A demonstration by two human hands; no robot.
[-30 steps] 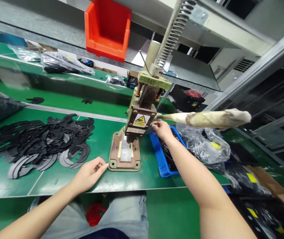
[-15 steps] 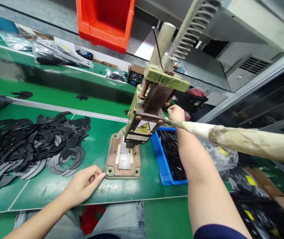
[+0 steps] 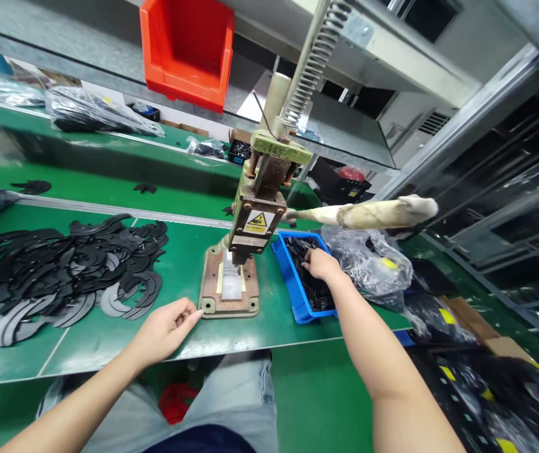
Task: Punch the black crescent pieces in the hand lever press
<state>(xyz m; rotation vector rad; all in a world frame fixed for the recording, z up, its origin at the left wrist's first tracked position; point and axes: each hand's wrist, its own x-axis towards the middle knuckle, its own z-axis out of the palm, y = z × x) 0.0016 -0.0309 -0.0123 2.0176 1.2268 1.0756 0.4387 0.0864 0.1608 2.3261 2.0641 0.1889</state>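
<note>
My left hand (image 3: 168, 328) rests on the green table with its fingers curled, the thumb tip at the front left corner of the press base (image 3: 207, 307). Whatever its fingers may hold is hidden. My right hand (image 3: 322, 265) reaches into the blue bin (image 3: 300, 308), fingers bent down against small black parts (image 3: 316, 289); any part in its grasp is too small to make out. Between my hands stands the hand press (image 3: 258, 217), its ram above a pale plate (image 3: 231, 286). The press's wrapped lever (image 3: 368, 214) sticks out to the right, above the bin.
Curved black pieces (image 3: 71, 270) lie heaped at the left. A red bin (image 3: 187, 56) sits on the shelf above. Clear plastic bags (image 3: 368, 264) lie right of the blue bin, and a metal rail (image 3: 68, 204) crosses behind the press.
My right hand has come down from behind the lever into the blue bin. My left hand stays by the base corner. The camera view has shifted, and the lever appears farther from me.
</note>
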